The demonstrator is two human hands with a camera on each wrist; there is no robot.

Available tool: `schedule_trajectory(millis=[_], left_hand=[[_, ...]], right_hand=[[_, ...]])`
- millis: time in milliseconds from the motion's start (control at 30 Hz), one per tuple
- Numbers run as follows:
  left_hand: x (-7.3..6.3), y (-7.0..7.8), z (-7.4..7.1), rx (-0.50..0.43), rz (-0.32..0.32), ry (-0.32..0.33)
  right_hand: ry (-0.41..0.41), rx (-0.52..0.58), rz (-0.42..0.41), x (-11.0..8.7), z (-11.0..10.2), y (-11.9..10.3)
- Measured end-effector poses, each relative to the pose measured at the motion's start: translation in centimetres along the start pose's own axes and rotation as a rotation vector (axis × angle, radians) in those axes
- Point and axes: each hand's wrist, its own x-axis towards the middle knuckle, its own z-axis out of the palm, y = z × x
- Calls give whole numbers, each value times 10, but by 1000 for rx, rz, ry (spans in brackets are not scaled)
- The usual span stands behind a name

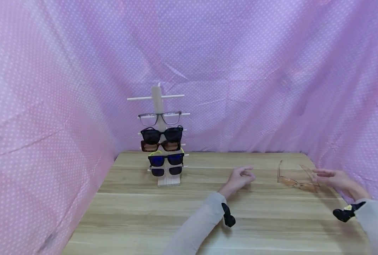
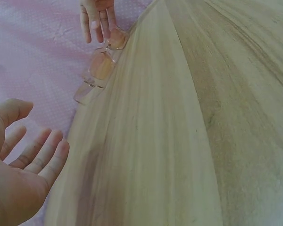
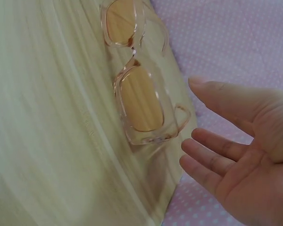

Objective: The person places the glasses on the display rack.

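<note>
A pair of sunglasses (image 1: 287,182) with a clear pinkish frame and amber lenses lies on the right side of the table, temples unfolded and pointing toward the back. Just right of it is my right hand (image 1: 338,181); in the right wrist view the thumb and fingers are spread beside the near lens (image 3: 142,99), holding nothing. My left hand (image 1: 238,180) hovers over the table, left of the sunglasses and apart from them. Its fingers (image 2: 42,150) are loosely extended in the left wrist view, with nothing between them.
A wooden display stand (image 1: 169,182) rises at the left back, with several glasses on its pegs: clear-lens glasses (image 1: 160,114) above, dark sunglasses (image 1: 173,134) and others below. Its top peg (image 1: 173,96) is bare. Pink dotted cloth (image 1: 224,71) surrounds the wooden table (image 1: 138,212).
</note>
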Motion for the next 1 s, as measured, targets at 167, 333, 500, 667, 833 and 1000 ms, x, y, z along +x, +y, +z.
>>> schedule_trajectory(millis=[167,333,500,667,833,1000], left_hand=[[4,-9,6,-18,-31,14],[7,-14,12,-25,-70,31],[10,-16,19,-26,-93,43],[11,-16,25,-16,-118,38],[11,-17,28,-21,-119,29],[12,-21,29,-19,-107,17]], right_hand=[[-4,-20,-22,2,6,6],[-14,-28,-36,7,9,6],[-52,31,-85,12,14,9],[-129,195,-166,17,19,15],[-269,354,-266,26,25,18],[-324,375,-291,32,32,12]])
